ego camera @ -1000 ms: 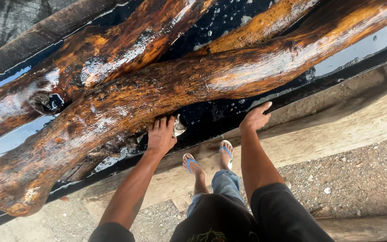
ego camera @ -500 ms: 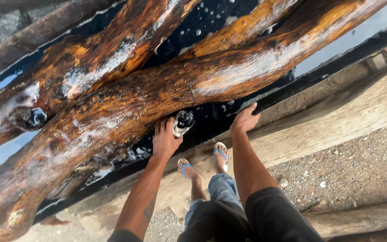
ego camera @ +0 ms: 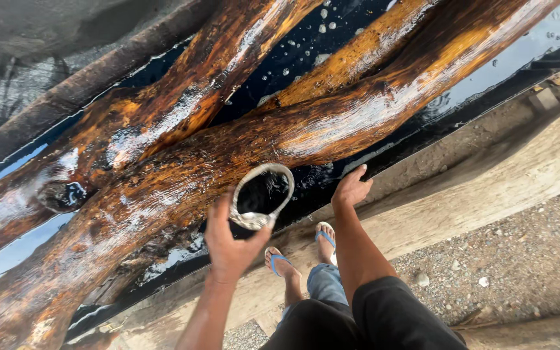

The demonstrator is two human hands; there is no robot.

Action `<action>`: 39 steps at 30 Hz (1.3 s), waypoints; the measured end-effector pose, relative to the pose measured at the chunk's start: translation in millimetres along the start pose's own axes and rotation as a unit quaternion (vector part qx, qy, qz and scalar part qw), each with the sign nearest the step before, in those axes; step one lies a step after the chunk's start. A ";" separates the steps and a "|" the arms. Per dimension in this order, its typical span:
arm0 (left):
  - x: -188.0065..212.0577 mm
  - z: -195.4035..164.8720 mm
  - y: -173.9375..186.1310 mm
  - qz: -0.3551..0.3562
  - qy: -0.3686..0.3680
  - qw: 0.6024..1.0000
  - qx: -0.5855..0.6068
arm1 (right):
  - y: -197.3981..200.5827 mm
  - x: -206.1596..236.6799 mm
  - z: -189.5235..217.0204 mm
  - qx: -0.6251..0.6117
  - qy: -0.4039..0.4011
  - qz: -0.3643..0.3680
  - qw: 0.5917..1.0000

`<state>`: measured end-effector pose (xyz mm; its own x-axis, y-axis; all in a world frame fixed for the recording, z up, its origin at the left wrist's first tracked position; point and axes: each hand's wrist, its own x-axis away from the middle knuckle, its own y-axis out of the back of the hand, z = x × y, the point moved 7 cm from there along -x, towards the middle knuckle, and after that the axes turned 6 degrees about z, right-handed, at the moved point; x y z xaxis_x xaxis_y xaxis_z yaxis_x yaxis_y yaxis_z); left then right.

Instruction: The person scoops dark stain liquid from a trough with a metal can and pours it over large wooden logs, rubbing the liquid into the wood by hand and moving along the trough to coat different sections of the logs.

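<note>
My left hand [ego camera: 229, 245] grips a small round metal can [ego camera: 262, 195] by its rim, lifted over a big wet, glossy brown log [ego camera: 183, 175]. The can is tilted and dark inside. My right hand [ego camera: 350, 190] rests flat, fingers apart, on the lower edge of the same log. A second shiny log [ego camera: 183, 107] crosses behind it. Both logs lie in a trough of dark liquid [ego camera: 306, 45].
A black-lined trough edge [ego camera: 461, 110] runs along the front. Below it are a pale wooden beam [ego camera: 487, 188], gravel ground [ego camera: 520, 259], and my feet in blue sandals [ego camera: 303, 249]. A dull log [ego camera: 85, 84] lies at the far side.
My left hand has risen from the log's underside and now lifts the metal can up over the log. My right hand has stayed on the log's edge.
</note>
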<state>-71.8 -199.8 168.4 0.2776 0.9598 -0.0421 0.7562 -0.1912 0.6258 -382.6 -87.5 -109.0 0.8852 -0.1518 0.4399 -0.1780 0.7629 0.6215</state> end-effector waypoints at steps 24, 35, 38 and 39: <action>-270.0 43.1 22.0 0.052 -0.099 0.951 -0.289 | -3.8 -0.4 1.1 -0.024 -0.047 0.030 0.998; -377.4 -48.5 -56.6 0.069 -0.199 0.923 -0.324 | -9.3 -9.2 -9.0 -0.025 -0.024 0.016 0.999; -394.4 -76.5 -68.6 0.039 -0.263 0.916 -0.301 | -9.4 -11.5 -10.7 -0.001 -0.010 0.014 1.000; -399.8 -88.0 -73.2 0.025 -0.292 0.911 -0.291 | -9.3 -11.7 -9.9 0.009 -0.006 0.014 1.000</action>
<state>-290.3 -551.4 207.9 0.6998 0.6473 -0.3021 0.3378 0.0727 0.9384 -387.1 -86.6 -126.4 0.8741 -0.1381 0.4656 -0.2106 0.7561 0.6197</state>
